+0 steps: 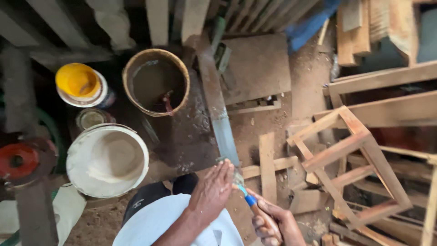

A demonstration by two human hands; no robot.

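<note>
A long narrow wooden plank [217,107] runs from the upper middle down toward me, its near part coated grey. My left hand [213,190] lies flat with fingers together on the plank's near end. My right hand [273,224] grips a paintbrush [246,195] with a wooden handle and a blue band, its bristles touching the plank just beside my left fingertips. Below are my dark trousers and white shirt.
A white bucket [107,159] of pale paste stands at the left, a brown-rimmed bucket [155,82] of dark liquid behind it, a yellow-lidded tub [79,84] farther left. A bare wooden stool frame [350,159] lies tipped at the right. Offcuts and sawdust litter the floor.
</note>
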